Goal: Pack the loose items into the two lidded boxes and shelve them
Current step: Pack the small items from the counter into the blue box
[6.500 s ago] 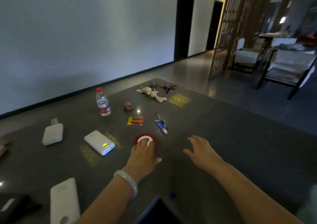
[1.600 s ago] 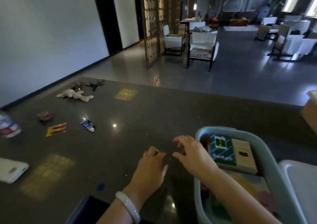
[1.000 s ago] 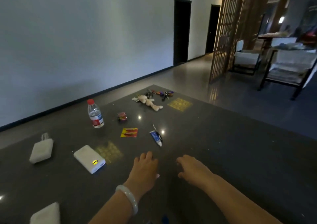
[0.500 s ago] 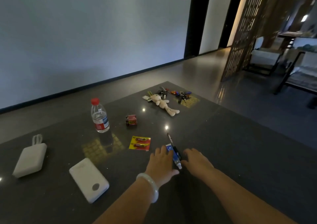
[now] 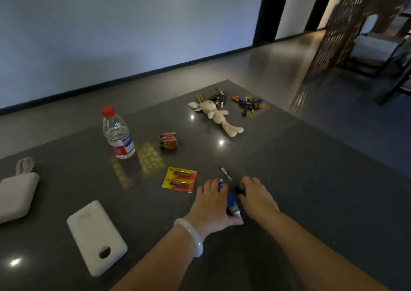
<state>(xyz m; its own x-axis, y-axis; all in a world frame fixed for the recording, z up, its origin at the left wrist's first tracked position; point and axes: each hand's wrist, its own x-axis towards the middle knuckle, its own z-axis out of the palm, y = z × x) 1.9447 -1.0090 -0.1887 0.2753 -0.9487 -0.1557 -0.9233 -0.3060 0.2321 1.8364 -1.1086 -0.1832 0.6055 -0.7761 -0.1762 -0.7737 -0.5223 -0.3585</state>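
On the dark table (image 5: 311, 179) my left hand (image 5: 211, 204) curls around a small blue tube (image 5: 230, 201) with a white cap, thumb under its near end. My right hand (image 5: 256, 196) sits just right of it, fingertips pinching the near end of a thin black pen (image 5: 226, 175) that lies flat and points away. A yellow-red card of AA batteries (image 5: 179, 179) lies just left of my left hand. The two lidded boxes are out of view.
Farther back are a red battery pack (image 5: 168, 141), a water bottle (image 5: 117, 135), a plush rabbit (image 5: 219, 117) and bunches of keys (image 5: 249, 104). A white power bank (image 5: 96, 236) and a white strapped one (image 5: 16, 196) lie left. Chairs (image 5: 375, 52) stand far right.
My view turned from the box back to the loose items. Both hands moved forward to the tube and pen; the left hand has closed on the tube, the right on the pen's end.
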